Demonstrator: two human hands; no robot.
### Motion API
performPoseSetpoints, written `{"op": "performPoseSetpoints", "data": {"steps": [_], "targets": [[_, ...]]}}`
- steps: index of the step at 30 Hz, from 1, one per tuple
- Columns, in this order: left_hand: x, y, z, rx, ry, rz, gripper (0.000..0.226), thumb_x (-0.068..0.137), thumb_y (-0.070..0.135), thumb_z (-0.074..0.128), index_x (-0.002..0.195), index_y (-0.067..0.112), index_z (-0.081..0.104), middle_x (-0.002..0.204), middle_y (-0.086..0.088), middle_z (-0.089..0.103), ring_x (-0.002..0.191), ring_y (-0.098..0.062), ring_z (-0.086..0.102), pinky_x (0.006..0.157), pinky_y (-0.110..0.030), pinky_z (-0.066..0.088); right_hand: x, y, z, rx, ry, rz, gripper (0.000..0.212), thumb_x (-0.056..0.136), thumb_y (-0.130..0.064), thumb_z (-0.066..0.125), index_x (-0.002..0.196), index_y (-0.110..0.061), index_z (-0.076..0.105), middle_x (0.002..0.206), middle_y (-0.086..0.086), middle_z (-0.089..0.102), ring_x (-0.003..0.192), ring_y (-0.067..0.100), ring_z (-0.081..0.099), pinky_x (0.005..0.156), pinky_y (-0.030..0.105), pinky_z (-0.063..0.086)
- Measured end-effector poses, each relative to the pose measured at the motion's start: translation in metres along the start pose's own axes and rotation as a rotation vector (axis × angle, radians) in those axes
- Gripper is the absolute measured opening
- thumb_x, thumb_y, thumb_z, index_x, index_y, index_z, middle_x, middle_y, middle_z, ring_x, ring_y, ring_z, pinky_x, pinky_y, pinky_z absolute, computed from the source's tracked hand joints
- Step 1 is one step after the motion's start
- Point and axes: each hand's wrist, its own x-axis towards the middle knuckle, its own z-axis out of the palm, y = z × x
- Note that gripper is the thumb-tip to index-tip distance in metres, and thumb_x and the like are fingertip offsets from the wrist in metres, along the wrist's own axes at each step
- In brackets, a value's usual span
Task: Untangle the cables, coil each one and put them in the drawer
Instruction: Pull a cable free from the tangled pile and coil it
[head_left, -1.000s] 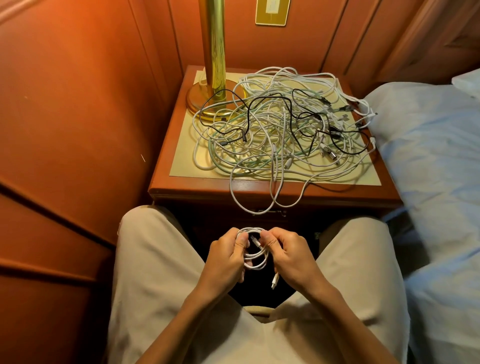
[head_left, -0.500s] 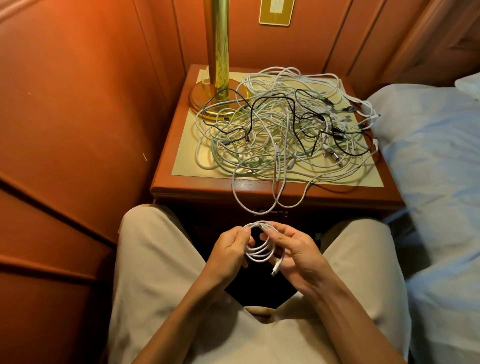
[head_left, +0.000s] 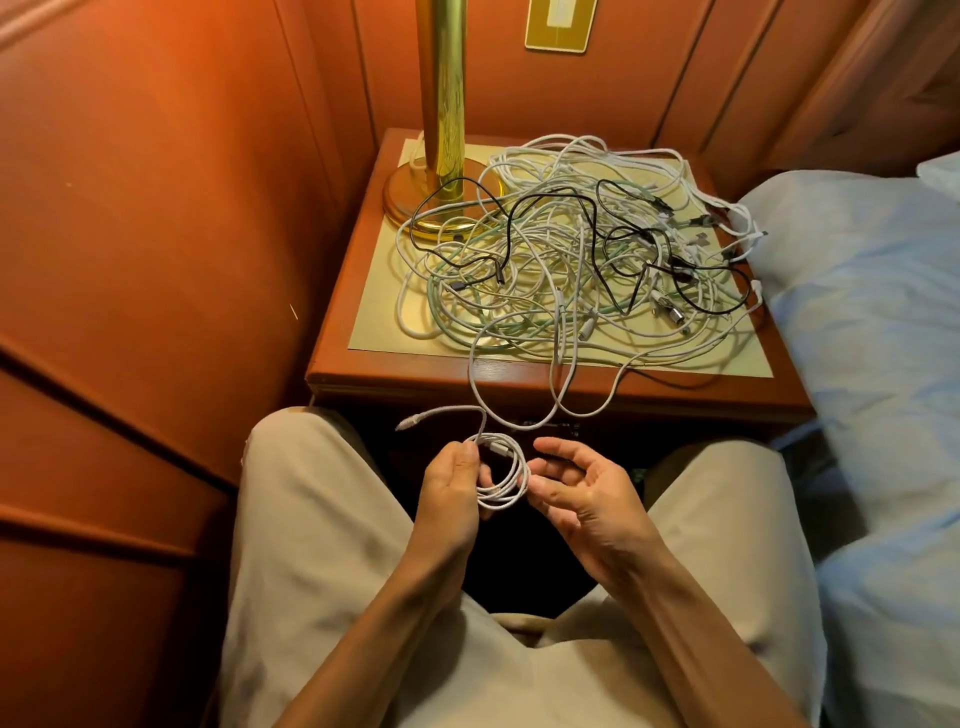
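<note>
pinching the left edge of a small white coil, the left hand has its fingers curled round the gathered loops, holding them between the person's knees, in front of and below the nightstand. the coil stands roughly on edge, its ring facing the camera, slightly taller than wide. one free end rises from the top of the coil and bends off to the left, its connector pointing left and a little down (toward the wooden wall panelling). the right hand sits just beside the coil on its right, palm turned up and fingers loosely spread, gripping nothing; whether its fingertips touch the loops cannot be told. on the nightstand top lies the tangle of cables, mostly white with a few black and pale green strands, spread from the brass lamp base across to the right edge. several white loops of it hang over the front edge. a bed with pale blue sheets stands just to the right.
</note>
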Motion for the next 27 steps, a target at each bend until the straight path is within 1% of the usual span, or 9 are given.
{"op": "performPoseSetpoints", "data": {"steps": [4, 9, 12, 14, 17, 20, 22, 24, 27], "targets": [[-0.001, -0.003, 0.001, 0.038, 0.110, 0.033, 0.038, 0.107, 0.027, 0.037, 0.074, 0.011, 0.049, 0.065, -0.003, 0.049, 0.063, -0.020, 0.048, 0.057, -0.031, 0.041, -0.003, 0.002, 0.004, -0.184, -0.014, -0.004, 0.037, 0.079, 0.013, 0.070, 0.110, -0.007, 0.065, 0.089, 0.011, 0.072, 0.085, 0.021, 0.073, 0.076, 0.030, 0.057], [-0.001, 0.001, 0.005, -0.028, 0.212, 0.004, 0.038, 0.107, 0.027, 0.036, 0.075, 0.011, 0.046, 0.068, -0.004, 0.045, 0.066, -0.023, 0.045, 0.065, -0.039, 0.040, -0.009, 0.008, 0.011, -0.184, -0.040, 0.011, 0.033, 0.082, 0.015, 0.065, 0.107, -0.005, 0.068, 0.088, 0.012, 0.071, 0.086, 0.024, 0.068, 0.081, 0.038, 0.052], [-0.002, 0.002, 0.015, -0.048, 0.248, -0.001, 0.037, 0.107, 0.026, 0.035, 0.075, 0.012, 0.046, 0.069, -0.003, 0.044, 0.064, -0.017, 0.043, 0.064, -0.036, 0.039, -0.009, 0.015, 0.018, -0.066, -0.020, 0.010, 0.027, 0.085, 0.015, 0.052, 0.102, -0.001, 0.065, 0.080, 0.013, 0.064, 0.079, 0.026, 0.058, 0.070, 0.036, 0.046], [-0.002, 0.005, 0.018, -0.066, 0.291, 0.021, 0.036, 0.107, 0.025, 0.034, 0.076, 0.012, 0.047, 0.070, -0.003, 0.044, 0.064, -0.015, 0.043, 0.064, -0.034, 0.038, -0.009, 0.017, 0.021, 0.058, -0.004, 0.059, 0.026, 0.086, 0.013, 0.047, 0.101, -0.001, 0.063, 0.075, 0.010, 0.057, 0.068, 0.019, 0.050, 0.063, 0.032, 0.042], [0.000, 0.006, 0.020, -0.094, 0.295, 0.064, 0.035, 0.108, 0.025, 0.034, 0.077, 0.013, 0.046, 0.071, -0.002, 0.043, 0.065, -0.014, 0.041, 0.064, -0.033, 0.037, -0.009, 0.016, 0.022, 0.181, 0.041, 0.095, 0.025, 0.089, 0.008, 0.051, 0.109, -0.002, 0.062, 0.074, 0.008, 0.056, 0.064, 0.015, 0.051, 0.066, 0.032, 0.050], [0.003, 0.005, 0.023, -0.173, 0.335, 0.027, 0.036, 0.107, 0.025, 0.035, 0.075, 0.013, 0.045, 0.070, -0.001, 0.042, 0.065, -0.016, 0.040, 0.065, -0.034, 0.036, -0.011, 0.020, 0.023, 0.223, 0.082, -0.006, 0.025, 0.090, 0.011, 0.048, 0.109, -0.001, 0.058, 0.068, 0.007, 0.053, 0.060, 0.015, 0.049, 0.066, 0.035, 0.053], [0.007, 0.007, 0.024, -0.297, 0.375, -0.063, 0.035, 0.107, 0.024, 0.035, 0.075, 0.013, 0.046, 0.071, -0.002, 0.044, 0.067, -0.017, 0.042, 0.068, -0.035, 0.037, -0.015, 0.025, 0.023, 0.085, 0.099, -0.154, 0.022, 0.086, 0.010, 0.052, 0.105, -0.001, 0.056, 0.064, 0.005, 0.054, 0.057, 0.016, 0.051, 0.063, 0.035, 0.055], [0.008, 0.012, 0.024, -0.378, 0.328, -0.126, 0.034, 0.107, 0.022, 0.034, 0.076, 0.013, 0.046, 0.071, -0.001, 0.045, 0.065, -0.015, 0.042, 0.068, -0.033, 0.037, -0.021, 0.027, 0.023, -0.135, 0.103, -0.261, 0.021, 0.083, 0.007, 0.059, 0.102, -0.002, 0.060, 0.065, 0.001, 0.061, 0.057, 0.016, 0.058, 0.064, 0.035, 0.057], [0.007, 0.020, 0.020, -0.435, 0.213, -0.133, 0.031, 0.108, 0.020, 0.034, 0.081, 0.013, 0.048, 0.064, 0.002, 0.042, 0.058, -0.010, 0.041, 0.062, -0.029, 0.036, -0.011, 0.023, 0.014, -0.155, 0.218, -0.173, 0.018, 0.091, 0.003, 0.063, 0.105, -0.009, 0.066, 0.074, 0.006, 0.066, 0.065, 0.015, 0.065, 0.067, 0.031, 0.058]]}}
